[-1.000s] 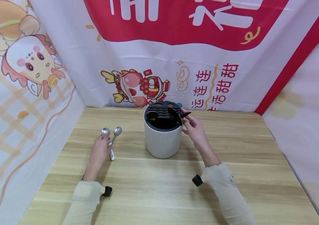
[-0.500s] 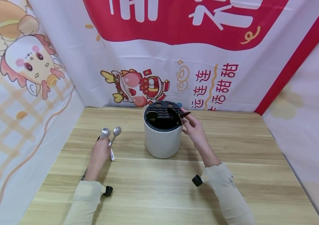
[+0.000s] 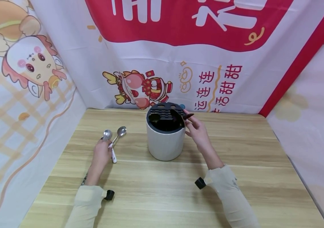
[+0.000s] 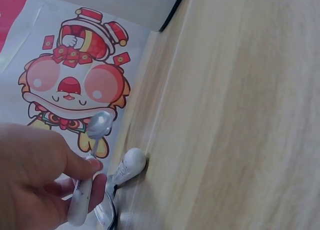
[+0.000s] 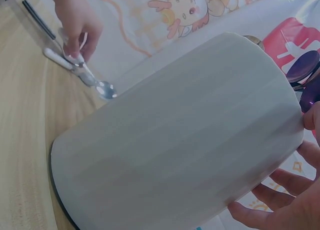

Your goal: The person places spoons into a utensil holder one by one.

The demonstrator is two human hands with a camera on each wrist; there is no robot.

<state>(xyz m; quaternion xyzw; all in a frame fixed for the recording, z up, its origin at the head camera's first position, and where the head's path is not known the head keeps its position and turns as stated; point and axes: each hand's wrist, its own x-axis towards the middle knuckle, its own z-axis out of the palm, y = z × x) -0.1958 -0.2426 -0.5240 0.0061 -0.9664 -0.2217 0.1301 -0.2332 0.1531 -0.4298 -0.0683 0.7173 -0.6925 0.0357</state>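
Spoon [image 4: 99, 125] pinched in our left hand [image 3: 102, 152] is left of the container [image 3: 165, 146], which our right hand [image 3: 198, 132] grips; we should probably lift straight up to avoid dragging the second spoon [image 4: 132, 165].

Place: a cloth-walled booth, more like a makeshift filming corner than a working kitchen; the building around it cannot be told.
Behind: a hanging white cloth [image 3: 93, 63], lightly creased, with a red panel [image 3: 176, 31] and a cartoon figure [image 3: 139, 88].
Left side: a cartoon-printed sheet [image 3: 16, 110].
Right side: a pale printed sheet [image 3: 307, 110].
Surface: a wood-grain counter [image 3: 156, 190] between them.
Kitchenware: a white utensil holder [image 3: 165, 145] and metal spoons [image 3: 121, 130].
Sleeves: black blocks [image 3: 109, 194] by both cuffs [image 3: 89, 191].
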